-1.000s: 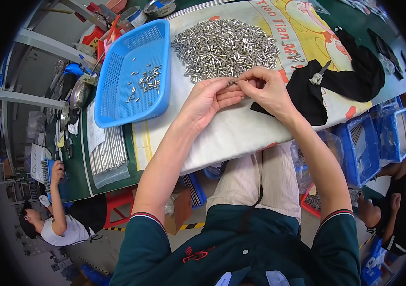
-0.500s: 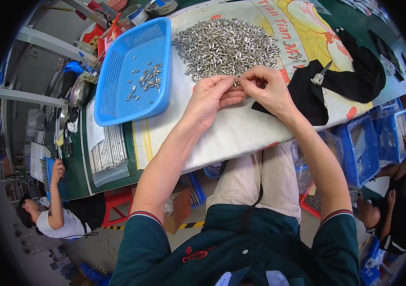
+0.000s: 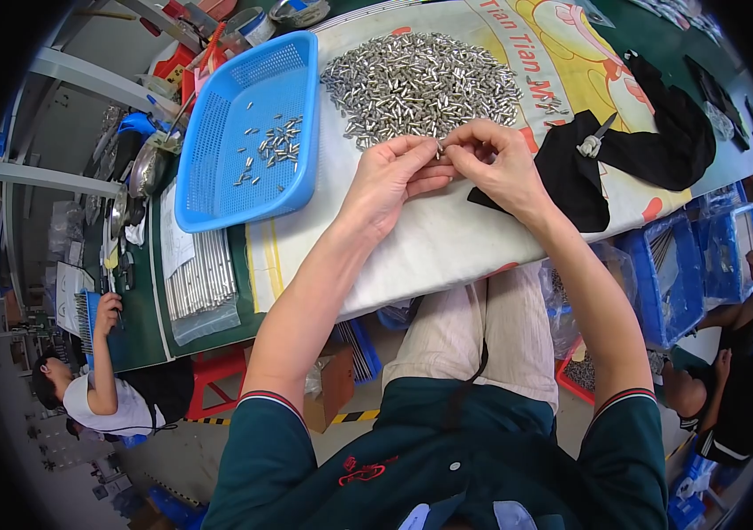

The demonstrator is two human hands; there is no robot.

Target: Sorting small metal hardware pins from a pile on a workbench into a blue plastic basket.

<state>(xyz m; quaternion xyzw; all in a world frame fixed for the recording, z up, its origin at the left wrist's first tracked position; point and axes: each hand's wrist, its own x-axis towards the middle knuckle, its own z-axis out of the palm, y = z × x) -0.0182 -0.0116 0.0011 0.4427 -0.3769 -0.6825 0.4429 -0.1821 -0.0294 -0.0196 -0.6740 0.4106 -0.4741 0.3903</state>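
Just in front of a wide heap of small silvery metal pins, my two hands meet over the cloth. Between thumb and fingers, my left hand pinches a small metal pin. The fingertips of my right hand are closed at the same pin. Part of the pin is hidden by the fingers. Left of the heap, a blue perforated basket holds a loose scatter of similar pins.
Black fabric with a small pointed tool lies right of my hands. A bag of metal rods lies left, below the basket. Blue crates stand at right. Other people work at both sides.
The small pin has turned between my fingertips and stands more upright. My hands have barely shifted. The person at the left has moved slightly.
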